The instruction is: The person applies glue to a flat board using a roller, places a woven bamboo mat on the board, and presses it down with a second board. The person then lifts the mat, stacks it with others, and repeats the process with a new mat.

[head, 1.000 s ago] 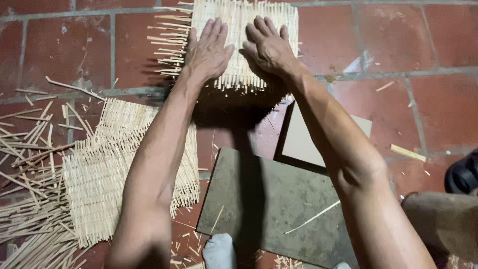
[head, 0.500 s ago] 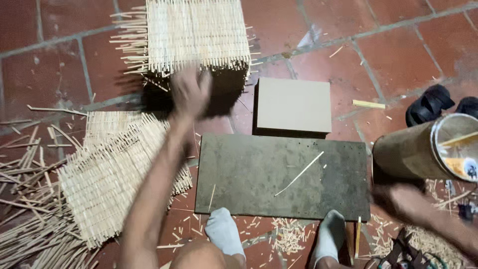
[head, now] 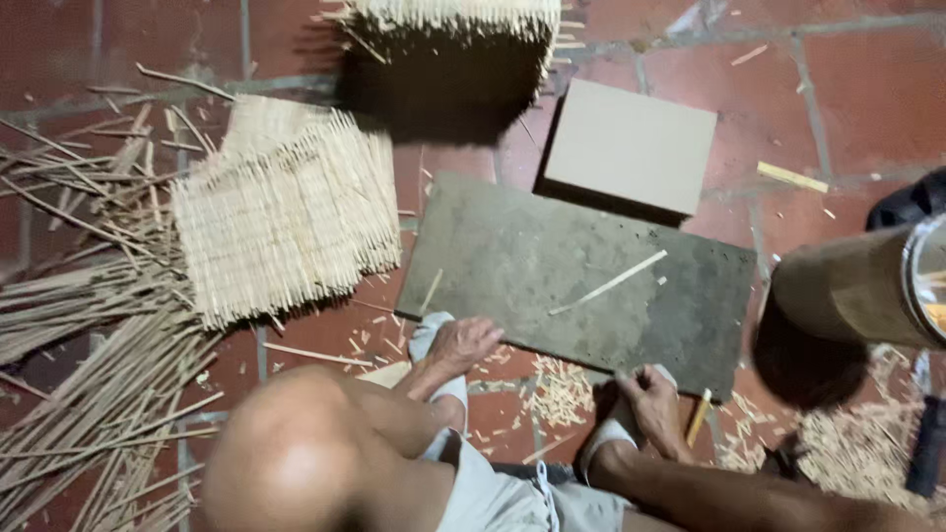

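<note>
The dark grey board (head: 581, 276) lies flat on the red tile floor (head: 857, 89), and everything else is told from it.

The left hand (head: 463, 345) rests at the near edge of the board, towards its left corner, on a foot in a white sock (head: 429, 340). Its fingers are bent loosely and hold nothing that can be seen; the grip is half closed. The right hand (head: 652, 406) is at the near edge of the board, towards its right corner, also on a socked foot (head: 611, 433). Its fingers are curled downward, but I cannot tell whether this grip holds something.

On the board lies one thin pale stick (head: 609, 283), slanted, with a shorter stick (head: 431, 291) near the left end. Just behind the board, touching its far edge, lies a smaller light-brown board (head: 631, 143). To the left of the board there is a woven mat of pale sticks (head: 286, 212), and further left a loose heap of long sticks (head: 89, 325). Behind the board, at the top edge of the view, stands another woven stick piece (head: 453, 20) with a dark shadow under it. To the right of the board is a brown cylinder container (head: 852, 286), lying tilted. Small cut stick pieces (head: 562, 389) are scattered on the floor near the front edge.
</note>
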A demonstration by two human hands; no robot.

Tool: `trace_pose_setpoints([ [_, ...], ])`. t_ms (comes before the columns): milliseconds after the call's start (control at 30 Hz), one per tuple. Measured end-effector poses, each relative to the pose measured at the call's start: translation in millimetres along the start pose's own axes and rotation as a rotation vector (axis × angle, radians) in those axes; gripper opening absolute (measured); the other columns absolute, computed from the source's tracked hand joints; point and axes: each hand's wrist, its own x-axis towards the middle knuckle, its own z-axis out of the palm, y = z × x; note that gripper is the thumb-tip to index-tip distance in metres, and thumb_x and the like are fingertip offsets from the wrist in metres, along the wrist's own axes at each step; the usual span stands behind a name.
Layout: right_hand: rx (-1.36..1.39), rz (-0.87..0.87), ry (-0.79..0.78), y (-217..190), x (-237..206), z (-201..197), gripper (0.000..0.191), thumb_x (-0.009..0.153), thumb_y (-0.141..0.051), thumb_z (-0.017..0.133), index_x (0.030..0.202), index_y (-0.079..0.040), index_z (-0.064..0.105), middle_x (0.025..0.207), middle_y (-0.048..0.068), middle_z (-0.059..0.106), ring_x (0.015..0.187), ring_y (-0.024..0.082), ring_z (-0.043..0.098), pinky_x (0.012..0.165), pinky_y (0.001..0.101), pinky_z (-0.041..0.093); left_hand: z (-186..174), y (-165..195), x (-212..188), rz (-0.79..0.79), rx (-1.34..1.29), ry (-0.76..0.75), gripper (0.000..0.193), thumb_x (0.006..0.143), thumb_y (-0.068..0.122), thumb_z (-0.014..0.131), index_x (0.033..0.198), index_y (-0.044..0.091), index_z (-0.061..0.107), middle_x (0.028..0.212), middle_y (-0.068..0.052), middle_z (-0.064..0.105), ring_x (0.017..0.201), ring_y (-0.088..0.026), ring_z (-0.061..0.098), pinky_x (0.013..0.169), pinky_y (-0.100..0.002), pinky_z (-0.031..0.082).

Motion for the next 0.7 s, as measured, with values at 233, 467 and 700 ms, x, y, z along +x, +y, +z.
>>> trace_pose_setpoints([
  [233,0.404,0.096,0.058,23.7,-13.9,-9.6,0.018,0.1,-0.015,0.059,0.103,0.0,0.069,0.08,0.007,0.069,0.066,0.015,0.061,0.061,0.0281,0.052,3.0,6.5,-0.6,-0.028,0.008,0.007,0.024,0.098,0.026,0.067,0.113,0.008,0.068,0.094,-0.012,0.07,0.081,-0.027,0.069,0.068,-0.043,0.056],
  [467,0.193,-0.031,0.19,36.8,-20.0,-12.9,0.022,0.1,-0.006,0.062,0.115,0.008,0.071,0.098,0.012,0.072,0.082,0.015,0.065,0.072,0.0256,0.053,-12.3,-14.6,0.5,-0.161,-0.094,0.173,0.03,0.095,0.024,0.069,0.118,0.005,0.068,0.1,-0.012,0.072,0.088,-0.027,0.069,0.076,-0.043,0.056],
  [700,0.414,0.166,0.144,48.3,12.4,3.3,0.02,0.106,-0.01,0.062,0.12,0.005,0.067,0.089,0.008,0.068,0.072,0.013,0.059,0.064,0.0251,0.048,-147.7,-151.2,-51.4,-0.737,-0.11,0.912,0.037,0.092,0.022,0.071,0.123,0.003,0.068,0.106,-0.013,0.073,0.095,-0.026,0.069,0.085,-0.043,0.056],
])
